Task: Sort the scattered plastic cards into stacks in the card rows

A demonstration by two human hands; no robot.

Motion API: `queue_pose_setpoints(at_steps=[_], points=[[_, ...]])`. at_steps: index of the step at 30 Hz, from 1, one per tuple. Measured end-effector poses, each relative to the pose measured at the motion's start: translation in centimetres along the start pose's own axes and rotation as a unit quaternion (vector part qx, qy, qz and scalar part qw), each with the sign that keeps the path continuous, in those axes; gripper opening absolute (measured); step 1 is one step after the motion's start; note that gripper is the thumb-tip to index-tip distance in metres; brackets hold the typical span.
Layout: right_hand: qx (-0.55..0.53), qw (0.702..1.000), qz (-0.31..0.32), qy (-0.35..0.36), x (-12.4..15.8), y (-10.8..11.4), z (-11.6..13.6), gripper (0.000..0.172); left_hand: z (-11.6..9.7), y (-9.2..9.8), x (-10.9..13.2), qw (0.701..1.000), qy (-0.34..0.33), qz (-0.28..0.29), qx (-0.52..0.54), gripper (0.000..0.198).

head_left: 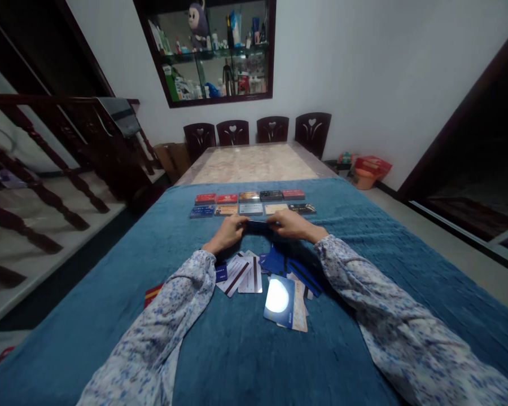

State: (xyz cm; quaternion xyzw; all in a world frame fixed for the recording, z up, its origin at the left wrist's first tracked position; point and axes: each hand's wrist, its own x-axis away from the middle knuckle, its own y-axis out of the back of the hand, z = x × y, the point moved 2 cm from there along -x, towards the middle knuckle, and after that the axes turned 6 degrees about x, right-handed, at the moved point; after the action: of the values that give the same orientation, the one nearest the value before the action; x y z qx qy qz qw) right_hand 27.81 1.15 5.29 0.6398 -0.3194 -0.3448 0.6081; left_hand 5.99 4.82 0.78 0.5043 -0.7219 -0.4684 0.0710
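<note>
Between my two hands is a dark card (257,224), seen nearly edge-on just in front of the card stacks. My left hand (231,230) pinches its left end, and my right hand (291,224) pinches its right end. Beyond them, several stacks of cards stand in two rows, among them a red stack (205,198), a silver stack (251,209) and a black stack (302,208). Nearer to me lies a loose pile with white striped cards (250,277), blue cards (275,261) and a shiny blue card (278,316) on a beige card (300,313).
A blue cloth (127,293) covers the near part of the table; its bare stone-patterned top (258,162) shows beyond. A red card (152,294) lies partly under my left sleeve. Dark chairs (273,131) stand at the far end. Wooden railings (46,163) run along the left.
</note>
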Motion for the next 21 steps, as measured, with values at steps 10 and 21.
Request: queue_pose_setpoints(at_steps=[10, 21], points=[[-0.028, 0.999, 0.008, -0.023, 0.11, -0.46, -0.39, 0.037, 0.16, -0.29, 0.12, 1.000, 0.007, 0.009, -0.025, 0.042], [-0.030, 0.998, 0.008, -0.046, -0.02, -0.70, -0.59, 0.024, 0.03, -0.17, 0.19, 1.000, 0.001, 0.008, -0.025, 0.036]])
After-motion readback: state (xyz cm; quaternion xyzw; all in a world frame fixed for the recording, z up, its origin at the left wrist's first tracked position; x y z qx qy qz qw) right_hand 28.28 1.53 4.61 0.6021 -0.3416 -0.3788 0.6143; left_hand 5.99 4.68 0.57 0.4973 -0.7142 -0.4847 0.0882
